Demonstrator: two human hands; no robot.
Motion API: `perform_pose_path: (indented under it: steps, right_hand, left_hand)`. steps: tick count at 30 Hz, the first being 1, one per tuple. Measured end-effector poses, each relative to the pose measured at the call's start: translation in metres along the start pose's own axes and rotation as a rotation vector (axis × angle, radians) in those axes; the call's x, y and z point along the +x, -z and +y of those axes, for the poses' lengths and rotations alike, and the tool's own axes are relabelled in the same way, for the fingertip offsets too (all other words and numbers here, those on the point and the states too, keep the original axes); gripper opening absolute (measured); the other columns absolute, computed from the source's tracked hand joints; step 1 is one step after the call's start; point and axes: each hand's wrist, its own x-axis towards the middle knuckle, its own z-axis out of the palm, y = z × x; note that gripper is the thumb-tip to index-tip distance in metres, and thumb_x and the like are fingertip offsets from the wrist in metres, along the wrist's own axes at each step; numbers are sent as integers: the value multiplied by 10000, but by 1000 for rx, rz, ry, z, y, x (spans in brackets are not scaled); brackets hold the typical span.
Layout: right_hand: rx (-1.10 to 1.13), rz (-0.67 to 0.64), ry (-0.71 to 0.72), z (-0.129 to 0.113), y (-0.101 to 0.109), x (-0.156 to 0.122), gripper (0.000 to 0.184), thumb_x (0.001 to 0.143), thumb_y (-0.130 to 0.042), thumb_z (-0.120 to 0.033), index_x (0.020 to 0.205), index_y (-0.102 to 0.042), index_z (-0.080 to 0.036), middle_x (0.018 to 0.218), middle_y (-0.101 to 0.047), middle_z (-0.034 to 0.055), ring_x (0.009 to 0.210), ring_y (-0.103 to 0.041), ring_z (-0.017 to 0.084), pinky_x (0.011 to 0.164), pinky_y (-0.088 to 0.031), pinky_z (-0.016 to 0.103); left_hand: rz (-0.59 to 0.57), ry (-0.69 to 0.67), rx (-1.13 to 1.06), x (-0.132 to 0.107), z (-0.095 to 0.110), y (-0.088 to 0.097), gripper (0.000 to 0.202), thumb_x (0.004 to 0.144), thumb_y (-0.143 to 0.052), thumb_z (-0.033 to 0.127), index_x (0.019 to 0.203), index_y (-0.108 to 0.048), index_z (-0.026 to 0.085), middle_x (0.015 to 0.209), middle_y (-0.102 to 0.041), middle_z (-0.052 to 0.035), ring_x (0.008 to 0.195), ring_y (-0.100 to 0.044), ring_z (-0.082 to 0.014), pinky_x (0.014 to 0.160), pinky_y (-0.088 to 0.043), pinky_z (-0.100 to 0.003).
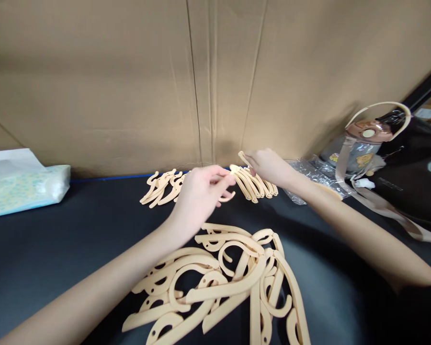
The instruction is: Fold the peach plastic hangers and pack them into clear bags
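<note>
My left hand is closed in a pinch, holding a cream plastic hanger hook whose curved end shows below the fingers. Right of it, my right hand grips a cream hanger arm, whose tip sticks out left of the fingers. Behind and below my right hand lies a row of similar hanger arms. Loose hanger hooks lie to the left, partly hidden by my left hand. Nearer to me, below both hands, is a pile of folding hangers with hooks and arms joined.
A tissue pack lies at the left on the black table. Crumpled clear plastic, a strapped water bottle and a black bag are at the right. A cardboard wall stands behind.
</note>
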Motion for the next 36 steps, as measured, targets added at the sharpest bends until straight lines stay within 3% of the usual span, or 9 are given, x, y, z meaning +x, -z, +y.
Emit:
perform_pose_path:
  steps: [4,7,9,12,17,20,24,30,36]
  right_hand:
    - [163,62,8,10,10,-1,358,1038,-287,-273,896,-601,-174,730,-695,14,518,-583,108,605,-411,253]
    - [371,256,42,8,18,-6,291,1019,-336,-278,1144,-572,-163,788,-683,15,574,-600,121,632,-451,268]
    - [465,383,81,7,23,-9,344,1000,-345,-245,1310,-482,-186,818,-684,7,642,-617,140,667,-479,288]
    - [578,537,87,5,30,-9,323,968,-344,-198,1254,-494,-219,829,-685,13,734,-625,166,699,-499,319]
    - [912,611,-44,6,23,-3,153,929,-391,-211,1069,-435,-255,923,-686,37,821,-657,163,635,-523,295]
    - [968,585,-80,11,12,3,119,915,-423,-240,1033,-432,-249,1064,-680,57,890,-675,156,669,-553,296]
    - [675,497,-89,17,9,4,89,840,-540,-184,928,-556,-193,1031,-703,75,916,-671,186,758,-537,335]
    - [-29,26,197,-13,14,-14,195,966,-520,-288,988,-685,-186,924,-749,60,824,-671,213,708,-415,320]
    - [-357,4,387,-38,3,-30,270,1000,-388,-178,1090,-630,-98,864,-745,122,731,-696,240,553,-326,319]
  left_hand:
    - [107,17,120,32,-19,10,186,752,-719,387,730,-745,204,788,-739,-48,740,-663,-232,552,-430,-283]
    - [173,53,191,50,-39,17,152,692,-765,360,690,-721,214,762,-730,-47,836,-652,-272,666,-427,-312]
    - [206,71,215,52,-48,18,210,659,-793,382,755,-709,215,789,-728,-51,875,-637,-288,732,-426,-334]
    - [233,65,193,46,-48,18,341,682,-777,442,909,-679,208,970,-726,-82,1005,-607,-302,826,-425,-349]
    - [-34,79,-36,27,-26,12,580,922,-358,644,922,-695,172,1037,-736,-126,1013,-659,-254,836,-504,-334]
    - [-242,204,-312,18,-16,11,567,919,-409,635,848,-696,151,852,-733,-120,834,-698,-229,807,-550,-352]
    - [-189,264,-436,10,-11,16,193,879,-644,327,819,-646,143,717,-646,-22,616,-618,-114,639,-542,-242]
    - [-158,253,-273,4,-8,18,163,936,-580,249,825,-608,134,788,-712,-54,496,-607,-102,398,-439,-194]
    - [-201,299,-181,-1,1,9,150,969,-520,228,884,-608,141,798,-739,-72,485,-662,-140,424,-512,-230]
